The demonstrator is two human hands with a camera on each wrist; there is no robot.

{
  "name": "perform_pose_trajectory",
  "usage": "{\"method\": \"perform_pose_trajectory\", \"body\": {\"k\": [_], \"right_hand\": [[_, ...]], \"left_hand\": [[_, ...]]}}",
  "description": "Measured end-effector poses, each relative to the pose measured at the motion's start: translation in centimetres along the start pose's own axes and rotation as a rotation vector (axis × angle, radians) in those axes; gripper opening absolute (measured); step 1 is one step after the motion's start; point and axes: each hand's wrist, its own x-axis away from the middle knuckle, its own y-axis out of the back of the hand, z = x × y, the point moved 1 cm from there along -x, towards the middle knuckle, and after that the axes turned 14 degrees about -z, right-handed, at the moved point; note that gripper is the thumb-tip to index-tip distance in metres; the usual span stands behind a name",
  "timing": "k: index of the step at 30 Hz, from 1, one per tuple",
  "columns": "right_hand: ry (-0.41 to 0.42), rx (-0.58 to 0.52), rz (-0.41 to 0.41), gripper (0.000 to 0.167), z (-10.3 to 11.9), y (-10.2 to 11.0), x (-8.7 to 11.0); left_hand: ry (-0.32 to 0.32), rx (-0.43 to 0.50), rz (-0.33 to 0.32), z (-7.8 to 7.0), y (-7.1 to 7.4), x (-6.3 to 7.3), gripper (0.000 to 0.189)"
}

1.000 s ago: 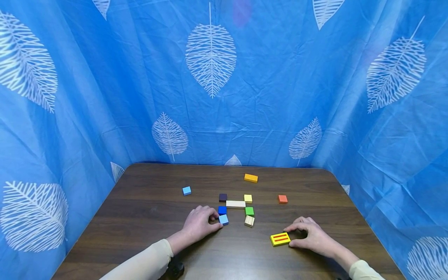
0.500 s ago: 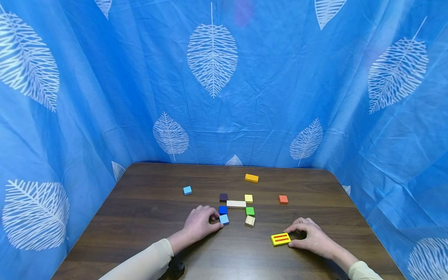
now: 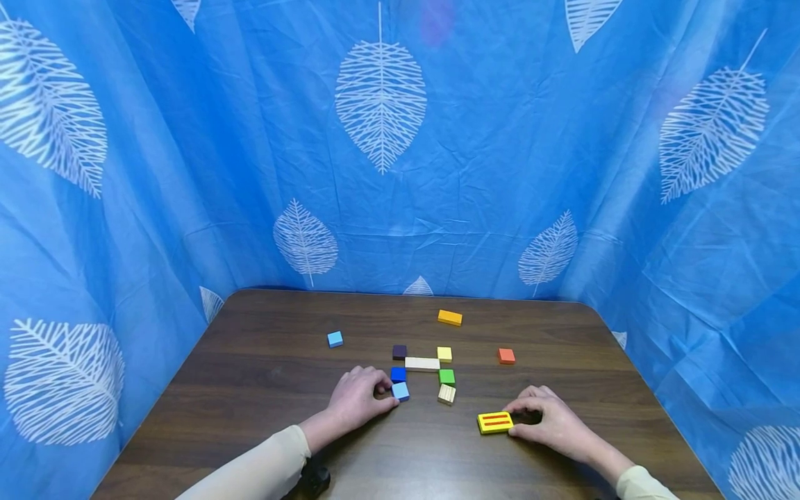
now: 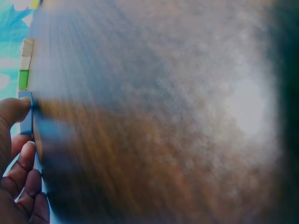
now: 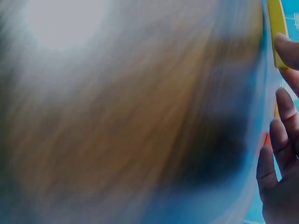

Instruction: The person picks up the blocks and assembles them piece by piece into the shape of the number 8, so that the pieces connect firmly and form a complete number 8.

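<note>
My left hand (image 3: 356, 401) pinches a light blue block (image 3: 401, 392) between thumb and index finger. That block sits against the near side of a dark blue block (image 3: 398, 375); in the left wrist view the thumb (image 4: 16, 110) presses its edge. To the right, my right hand (image 3: 553, 422) pinches the right end of a flat yellow block with two red stripes (image 3: 495, 423). In the right wrist view only part of the yellow block (image 5: 277, 28) shows, at the top right corner. From these frames I cannot tell whether it touches the table.
A white bar (image 3: 422, 364) lies among a black block (image 3: 399, 352), a pale yellow block (image 3: 444, 354), a green block (image 3: 446, 377) and a striped wooden block (image 3: 446, 395). Farther out lie an orange block (image 3: 450, 317), a red block (image 3: 506, 356) and another light blue block (image 3: 335, 339).
My right hand has shifted slightly left and away from me, with the yellow block in its grip. The left hand stays on the light blue block.
</note>
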Motion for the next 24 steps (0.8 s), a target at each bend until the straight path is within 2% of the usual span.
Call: {"method": "perform_pose_trajectory", "body": {"k": [12,24], "right_hand": [[-0.011,0.104,-0.100,0.029,4.3,-2.5,-2.7],[0.019,0.126,-0.085,0.028,8.5,-5.9,-4.9]], "left_hand": [[0.009,-0.007,0.010,0.0,0.1,-0.1,0.029],[0.005,-0.016,0.004,-0.2,0.1,-0.1,0.029]]}}
